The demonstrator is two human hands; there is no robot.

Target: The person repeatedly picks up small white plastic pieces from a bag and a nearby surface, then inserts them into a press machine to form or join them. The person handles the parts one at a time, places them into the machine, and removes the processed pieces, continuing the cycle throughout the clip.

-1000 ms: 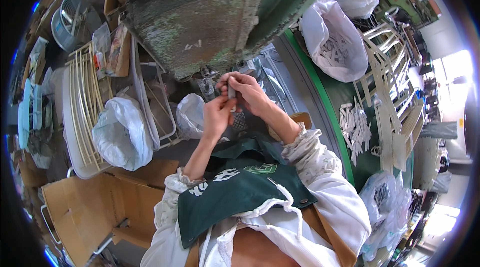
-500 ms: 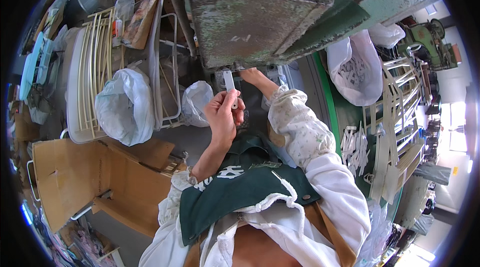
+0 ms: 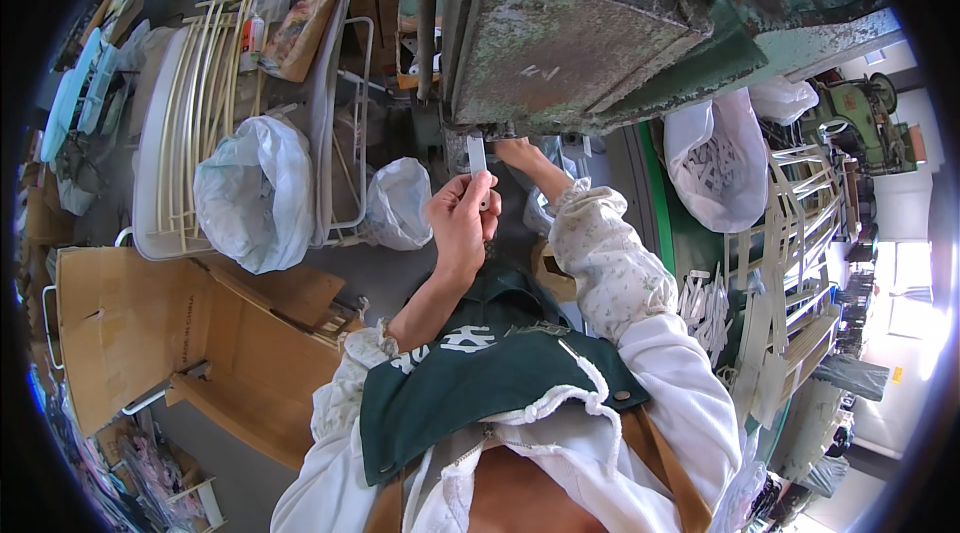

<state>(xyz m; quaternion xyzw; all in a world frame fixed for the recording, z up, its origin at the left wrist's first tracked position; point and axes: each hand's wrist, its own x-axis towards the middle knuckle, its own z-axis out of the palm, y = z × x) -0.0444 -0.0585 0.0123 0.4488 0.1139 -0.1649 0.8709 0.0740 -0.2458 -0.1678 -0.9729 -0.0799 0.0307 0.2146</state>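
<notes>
My left hand [image 3: 458, 231] pinches a flat white strip [image 3: 477, 155] between thumb and fingers. The strip points away from me, with its far end at the lower front edge of a large worn green machine [image 3: 570, 43]. A small hole shows in it near my thumb. My right hand [image 3: 515, 154] reaches to the underside of the same machine, just right of the strip. Its fingers are hidden by the machine, so what they touch does not show.
Left are a white plastic bag [image 3: 255, 195], pale curved strips [image 3: 205, 118] on a rack and an opened cardboard box [image 3: 135, 318]. A smaller bag [image 3: 399, 203] sits nearer. To the right, a sack of pale pieces [image 3: 715, 168] and loose white strips [image 3: 703, 308] lie by a green edge.
The view has shifted, so the machine appears farther right. My left hand still holds the strip, at the machine's lower edge. The right hand stays under the machine.
</notes>
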